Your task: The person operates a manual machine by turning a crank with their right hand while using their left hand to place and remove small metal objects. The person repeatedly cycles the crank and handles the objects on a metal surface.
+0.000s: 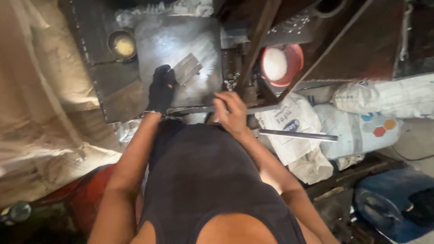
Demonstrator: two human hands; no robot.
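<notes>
On the steel bench [181, 40], the gloved left hand [161, 88] is pressing down on the near corner of a small ribbed metal block [187, 68], its grip lying flat and apart rather than closed around it. The bare right hand [231, 113], at four o'clock from the block, is curling its grip tight on a long metal bar [212, 109] running along the bench's near edge. At ten o'clock from the block a small round tin [122, 45] is holding something yellowish; at three o'clock a red bowl [289, 68] is holding white powder. The block is looking grey and grooved. Printed white sacks [361, 122] are lying on the floor at right, pale cloth [40, 90] at left.
</notes>
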